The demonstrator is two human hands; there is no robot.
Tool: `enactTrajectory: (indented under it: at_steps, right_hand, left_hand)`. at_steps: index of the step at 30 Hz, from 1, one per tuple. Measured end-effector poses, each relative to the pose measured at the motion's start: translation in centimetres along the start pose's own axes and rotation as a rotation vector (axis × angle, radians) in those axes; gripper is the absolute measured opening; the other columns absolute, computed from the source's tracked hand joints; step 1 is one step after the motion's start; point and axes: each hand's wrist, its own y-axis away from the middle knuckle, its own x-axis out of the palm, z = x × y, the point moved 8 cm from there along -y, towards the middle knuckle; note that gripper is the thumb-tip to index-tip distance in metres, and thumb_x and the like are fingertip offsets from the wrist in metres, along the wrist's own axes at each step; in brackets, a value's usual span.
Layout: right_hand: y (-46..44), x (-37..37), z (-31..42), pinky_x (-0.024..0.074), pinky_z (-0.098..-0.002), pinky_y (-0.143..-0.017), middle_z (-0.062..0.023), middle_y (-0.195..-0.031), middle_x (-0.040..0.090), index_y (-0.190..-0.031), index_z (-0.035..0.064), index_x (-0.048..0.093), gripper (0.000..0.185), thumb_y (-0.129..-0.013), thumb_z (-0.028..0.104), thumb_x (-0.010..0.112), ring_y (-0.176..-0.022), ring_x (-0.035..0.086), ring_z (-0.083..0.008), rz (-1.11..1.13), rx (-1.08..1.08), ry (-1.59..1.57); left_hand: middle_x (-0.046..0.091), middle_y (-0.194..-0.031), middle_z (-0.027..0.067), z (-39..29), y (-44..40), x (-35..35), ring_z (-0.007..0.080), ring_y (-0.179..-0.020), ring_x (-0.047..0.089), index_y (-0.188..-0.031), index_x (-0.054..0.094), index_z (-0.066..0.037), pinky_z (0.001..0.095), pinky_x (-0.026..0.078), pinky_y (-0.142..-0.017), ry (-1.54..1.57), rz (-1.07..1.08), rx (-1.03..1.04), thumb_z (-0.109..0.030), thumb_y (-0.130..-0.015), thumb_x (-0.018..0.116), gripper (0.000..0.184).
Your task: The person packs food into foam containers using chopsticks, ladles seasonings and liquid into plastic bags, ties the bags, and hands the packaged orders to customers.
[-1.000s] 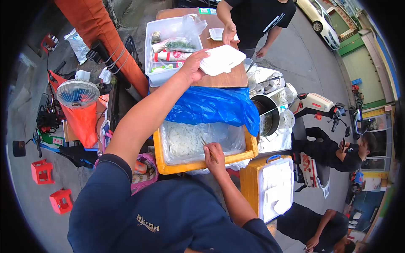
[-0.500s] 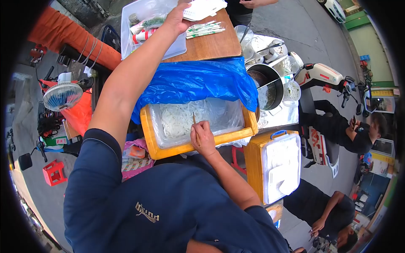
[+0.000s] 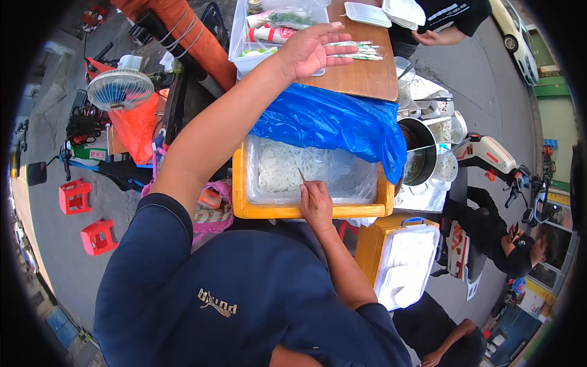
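My left hand (image 3: 313,51) is stretched out palm up with fingers apart, holding nothing, above the near left part of the wooden board (image 3: 361,78). Wrapped chopsticks (image 3: 365,51) lie just beyond its fingertips. My right hand (image 3: 316,205) is closed round thin wooden chopsticks (image 3: 302,175) at the front edge of the yellow-rimmed box (image 3: 275,211). White noodles (image 3: 278,166) lie in the clear plastic lining of that box, near the chopstick tips. A blue plastic sheet (image 3: 333,119) covers the far side of the box.
White foam containers (image 3: 367,14) are by a person (image 3: 440,27) across the board. A clear bin (image 3: 241,46) stands back left. A pot (image 3: 417,151) and cups are on the right, with a lidded box (image 3: 408,263) nearer. A fan (image 3: 121,90) stands left.
The white foam container has left my left hand, which is now open. My right hand still holds the chopsticks at the box. The view has shifted.
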Motion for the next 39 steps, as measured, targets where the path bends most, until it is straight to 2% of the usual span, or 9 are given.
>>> enactTrajectory:
  at_steps: [8, 14, 17, 27, 29, 32, 36, 38, 39]
  right_hand:
    - [-2.1, 2.1, -0.4, 0.0534, -0.0375, -0.076, -0.0169, -0.094, 0.069, -0.097, 0.0017, 0.071, 0.013, -0.094, 0.014, 0.067, -0.084, 0.068, -0.0324, 0.255, 0.152, -0.105]
    - [-6.5, 10.9, -4.5, 0.0509, -0.0287, -0.074, -0.0071, -0.091, 0.067, -0.102, -0.0008, 0.069, 0.02, -0.096, 0.018, 0.069, -0.08, 0.062, -0.0156, 0.175, 0.314, -0.176]
    - [-4.8, 16.1, -7.2, 0.0492, -0.0269, -0.071, -0.0046, -0.087, 0.066, -0.099, -0.0017, 0.067, 0.018, -0.096, 0.016, 0.069, -0.077, 0.058, -0.0128, 0.037, 0.667, -0.508]
    - [-2.5, 17.0, -0.6, 0.0524, -0.038, -0.074, -0.0139, -0.09, 0.07, -0.096, 0.0014, 0.068, 0.013, -0.093, 0.011, 0.062, -0.082, 0.067, -0.0299, 0.328, 0.299, 0.388]
    - [-3.0, 16.3, -1.6, 0.0525, -0.0373, -0.075, -0.0126, -0.091, 0.07, -0.098, 0.0016, 0.068, 0.014, -0.092, 0.013, 0.063, -0.082, 0.068, -0.0276, 0.33, 0.258, 0.6]
    - [-2.5, 17.5, -1.7, 0.0527, -0.0367, -0.075, -0.0108, -0.092, 0.071, -0.099, 0.0025, 0.067, 0.014, -0.09, 0.012, 0.063, -0.085, 0.069, -0.0252, 0.463, 0.022, 0.829]
    - [1.5, 13.2, -12.5, 0.0526, -0.0354, -0.08, -0.0114, -0.106, 0.072, -0.109, 0.0039, 0.067, 0.02, -0.094, 0.012, 0.057, -0.092, 0.069, -0.023, 0.063, 0.825, -0.046]
    - [-0.2, 13.0, -13.9, 0.0509, -0.0336, -0.078, -0.0068, -0.099, 0.067, -0.103, 0.0059, 0.066, 0.013, -0.095, 0.013, 0.058, -0.088, 0.065, -0.0196, 0.064, 0.666, 0.13]
    - [-0.7, 11.9, -12.4, 0.0493, -0.0318, -0.076, -0.0023, -0.091, 0.062, -0.097, 0.0079, 0.064, 0.007, -0.097, 0.014, 0.06, -0.083, 0.061, -0.0163, 0.063, 0.505, 0.306]
  left_hand:
    - [0.067, -0.116, 0.02, -0.5, 35.9, -10.8, 0.0327, -0.103, 0.071, -0.124, 0.058, 0.006, 0.0366, 0.061, -0.081, -0.32, 0.037, -0.534, -0.02, -0.099, 0.058, 0.036]
    - [0.07, -0.111, 0.0166, -15.9, 52.5, -30.1, 0.0275, -0.098, 0.073, -0.123, 0.059, 0.003, 0.0345, 0.06, -0.08, -0.225, -0.469, -0.141, -0.025, -0.103, 0.055, 0.035]
    - [0.069, -0.114, 0.0134, -25.4, 55.2, -44.3, 0.0226, -0.1, 0.069, -0.128, 0.057, 0.0, 0.0341, 0.056, -0.087, -0.375, -0.846, 0.098, -0.027, -0.102, 0.057, 0.038]
    - [0.048, -0.147, 0.0194, -40.5, 44.6, -80.6, 0.0311, -0.135, 0.047, -0.146, 0.042, 0.003, 0.0412, 0.041, -0.107, -0.367, -1.285, 0.482, -0.059, -0.098, 0.047, 0.078]
    - [0.041, -0.154, 0.0216, -38.5, 44.5, -85.3, 0.0334, -0.14, 0.042, -0.147, 0.04, 0.004, 0.0441, 0.038, -0.11, -0.301, -1.346, 0.481, -0.062, -0.099, 0.041, 0.082]
    - [0.055, -0.14, 0.0234, -30.3, 48.8, -93.7, 0.0345, -0.13, 0.054, -0.131, 0.057, 0.004, 0.0421, 0.044, -0.105, -0.555, -1.623, -0.026, -0.046, -0.094, 0.054, 0.063]
    - [0.067, -0.125, 0.0191, -25.0, 52.6, -94.5, 0.0321, -0.119, 0.064, -0.117, 0.071, -0.004, 0.0422, 0.052, -0.097, -1.229, -1.169, -0.843, -0.029, -0.086, 0.067, 0.041]
    - [0.068, -0.122, 0.0204, -17.9, 56.2, -105.7, 0.0312, -0.116, 0.065, -0.118, 0.071, -0.005, 0.0423, 0.054, -0.094, -1.176, -1.256, -0.745, -0.026, -0.083, 0.069, 0.041]
    - [0.069, -0.118, 0.0208, -19.2, 55.8, -102.5, 0.0331, -0.113, 0.067, -0.115, 0.071, -0.002, 0.044, 0.055, -0.092, -1.115, -1.164, -0.369, -0.024, -0.081, 0.071, 0.04]
